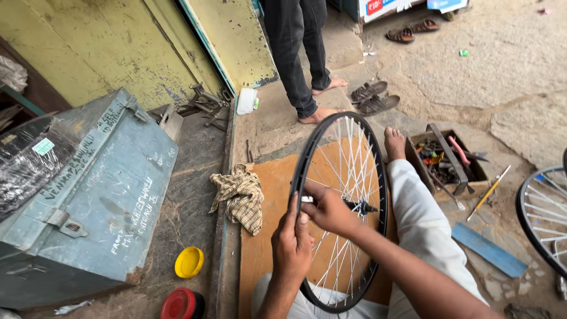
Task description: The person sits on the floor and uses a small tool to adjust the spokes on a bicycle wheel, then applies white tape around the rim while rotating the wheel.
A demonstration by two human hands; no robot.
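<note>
Fingers (293, 220) of the left hand (292, 243) curled shut over the near-left rim of the bicycle wheel (341, 210), thumb pressed on the black tyre edge. Right hand (328, 211) closed on a small silver tool (306, 199) just inside that same rim, among the spokes and beside the dark hub (361, 207). Stood upright on a brown board (267, 236), the wheel, leaning against a white-trousered leg (422, 221) stretched out to its right, bare foot (394, 143) just past its far edge. Left of the wheel, a crumpled checked cloth (239, 197) on the board's corner; farther left, a big grey-blue metal trunk (94, 195) (hand-lettered on the lid). Near-left of the wheel, on the ground, a yellow lid (189, 262) and a red lid (179, 304). Right of the wheel, a wooden box of tools (449, 159), a blue strip (489, 250) and part of a second spoked wheel (543, 212). Beyond the wheel's far rim, another person's dark-trousered legs (298, 47), barefoot, with sandals (372, 97) close by
</note>
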